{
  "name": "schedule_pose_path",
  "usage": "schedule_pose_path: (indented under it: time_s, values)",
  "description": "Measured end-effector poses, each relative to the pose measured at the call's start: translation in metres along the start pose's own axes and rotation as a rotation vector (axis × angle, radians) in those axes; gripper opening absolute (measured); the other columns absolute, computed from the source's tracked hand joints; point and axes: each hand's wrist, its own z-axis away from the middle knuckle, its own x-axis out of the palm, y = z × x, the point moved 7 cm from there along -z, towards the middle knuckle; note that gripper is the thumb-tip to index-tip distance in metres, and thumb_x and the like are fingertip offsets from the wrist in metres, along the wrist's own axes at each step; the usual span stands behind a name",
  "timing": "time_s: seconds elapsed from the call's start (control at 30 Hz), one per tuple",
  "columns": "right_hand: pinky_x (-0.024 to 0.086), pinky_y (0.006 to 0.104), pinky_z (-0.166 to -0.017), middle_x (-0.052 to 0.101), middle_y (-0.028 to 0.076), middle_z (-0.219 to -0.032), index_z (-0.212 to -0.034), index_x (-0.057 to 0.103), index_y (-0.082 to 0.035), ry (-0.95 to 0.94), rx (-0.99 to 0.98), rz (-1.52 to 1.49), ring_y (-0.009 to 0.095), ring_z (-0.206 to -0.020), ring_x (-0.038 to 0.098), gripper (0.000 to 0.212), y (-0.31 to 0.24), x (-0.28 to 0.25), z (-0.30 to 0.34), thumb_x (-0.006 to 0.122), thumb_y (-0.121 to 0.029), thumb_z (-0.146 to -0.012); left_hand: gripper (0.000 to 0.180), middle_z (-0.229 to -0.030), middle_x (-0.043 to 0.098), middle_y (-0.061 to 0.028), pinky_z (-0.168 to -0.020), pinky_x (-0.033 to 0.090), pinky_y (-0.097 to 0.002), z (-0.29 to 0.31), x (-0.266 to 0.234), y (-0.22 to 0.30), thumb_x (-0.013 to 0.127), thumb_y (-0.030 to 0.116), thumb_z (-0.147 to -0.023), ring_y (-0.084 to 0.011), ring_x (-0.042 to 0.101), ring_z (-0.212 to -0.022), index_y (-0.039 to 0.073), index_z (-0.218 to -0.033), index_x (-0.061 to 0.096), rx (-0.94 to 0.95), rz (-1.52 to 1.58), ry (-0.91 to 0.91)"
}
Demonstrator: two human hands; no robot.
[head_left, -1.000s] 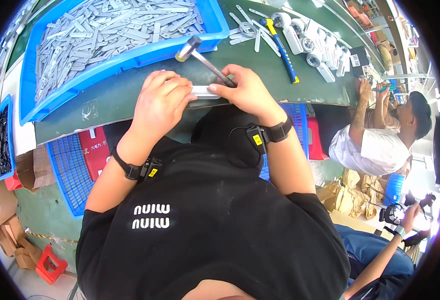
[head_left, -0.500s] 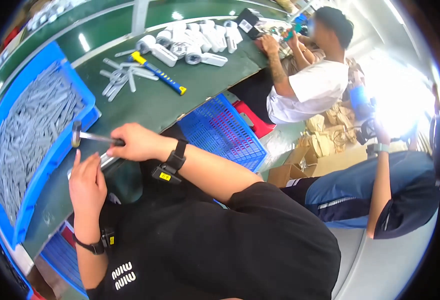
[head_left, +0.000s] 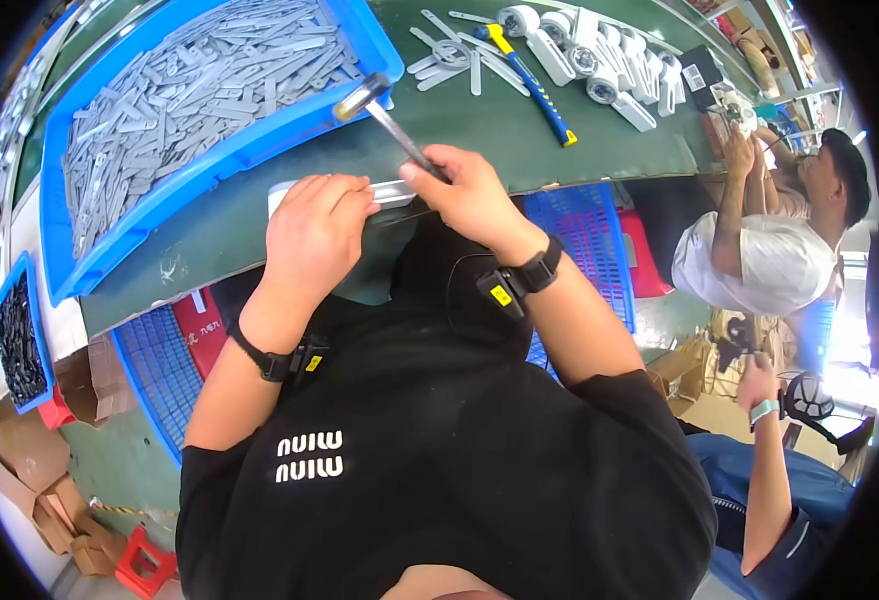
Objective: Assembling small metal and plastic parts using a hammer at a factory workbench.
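Observation:
My right hand (head_left: 472, 203) is closed round the dark grip of a small hammer (head_left: 396, 132). Its metal head is up and to the left, above the near rim of the blue bin. My left hand (head_left: 315, 235) lies across a long white and silver part (head_left: 394, 194) at the table's near edge, fingers bent over it. One white end shows left of this hand, and a silvery grooved stretch shows between both hands. The rest of the part is hidden under my fingers.
A large blue bin (head_left: 150, 224) of flat grey strips stands beyond my left hand. Farther right on the green table (head_left: 460, 125) lie loose strips (head_left: 475, 70), a yellow-and-blue hammer (head_left: 532, 90) and several white cylindrical-headed parts (head_left: 600, 88). A blue crate (head_left: 585, 235) sits below; two people are at right.
The view has swung, shifting the scene rightward. The small hammer's head now stands farther from my left fingers, which have gone from partly stretched to bent over the white part.

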Motion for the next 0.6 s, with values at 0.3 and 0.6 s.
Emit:
schedule_pose_path:
  time_s: [0.3,0.6]
  values:
    - [0.057,0.031,-0.083,0.073,0.007,-0.095,-0.148,0.056,-0.001,-0.037,-0.033,-0.065,0.016,-0.084,0.071,0.035,-0.01,-0.016,0.077,0.057,-0.004,-0.113,0.013,-0.1,0.075,-0.0052,-0.079,0.059,-0.0409,0.005,-0.002,-0.003,0.084,0.009,-0.086,-0.0287,0.072,-0.085,0.005,-0.09,0.073,0.014,-0.047,0.022]
    - [0.052,0.0319,-0.072,0.075,0.017,-0.098,-0.171,0.042,0.001,-0.054,-0.134,0.21,0.023,-0.066,0.06,0.066,-0.026,-0.011,0.104,0.055,0.007,-0.107,0.014,-0.1,0.077,-0.0066,-0.078,0.06,-0.0408,0.004,-0.001,0.0,0.086,0.004,-0.083,-0.0294,0.074,-0.085,0.004,-0.089,0.073,0.005,-0.014,0.014]
